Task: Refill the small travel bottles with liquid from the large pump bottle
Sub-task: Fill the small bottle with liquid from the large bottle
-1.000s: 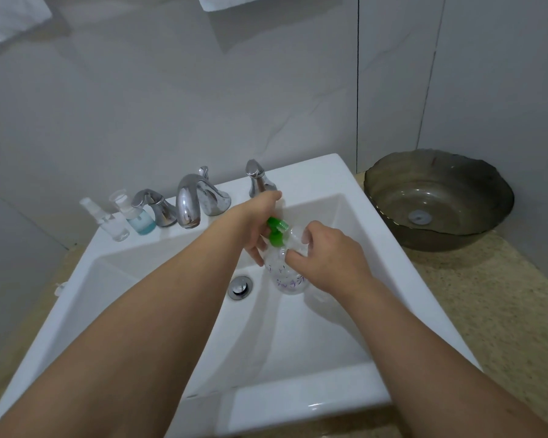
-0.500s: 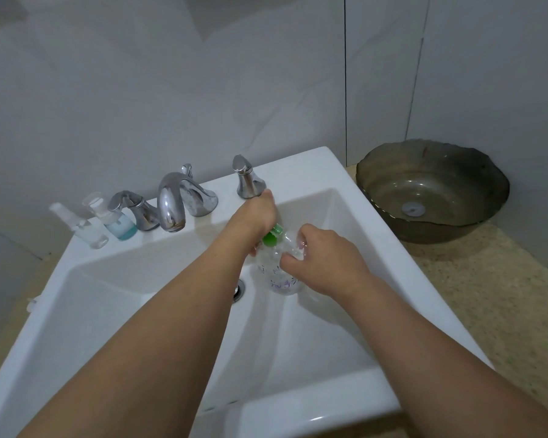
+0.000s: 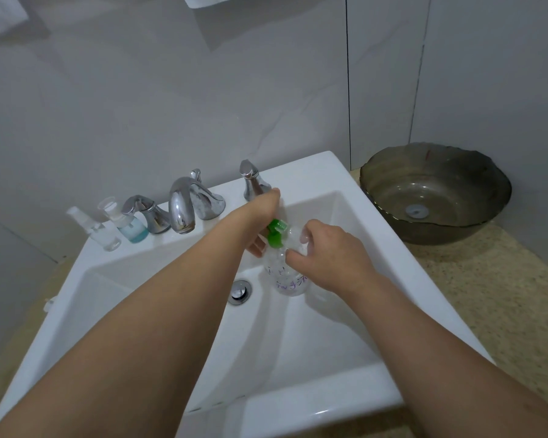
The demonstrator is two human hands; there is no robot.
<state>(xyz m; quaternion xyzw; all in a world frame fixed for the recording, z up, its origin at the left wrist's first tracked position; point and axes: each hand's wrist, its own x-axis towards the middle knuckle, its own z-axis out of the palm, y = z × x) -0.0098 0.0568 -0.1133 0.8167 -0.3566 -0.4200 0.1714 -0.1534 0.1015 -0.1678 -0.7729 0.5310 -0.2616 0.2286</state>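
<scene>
Here, clear pump bottle [image 3: 287, 276], green pump head [image 3: 276, 233], purple markings.

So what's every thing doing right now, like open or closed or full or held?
Pump bottle: upright in the sink, green pump still on.
Left hand: on the green pump.
Right hand: holding something small and clear at the spout, hard to tell what.
Spray bottle: capped, nearly empty.
Blue bottle: capped, partly full.
Faucet: no water running.
Brown bowl: empty.

Two bare forearms, no sleeves, left hand [image 3: 264, 223], right hand [image 3: 331, 260]
</scene>
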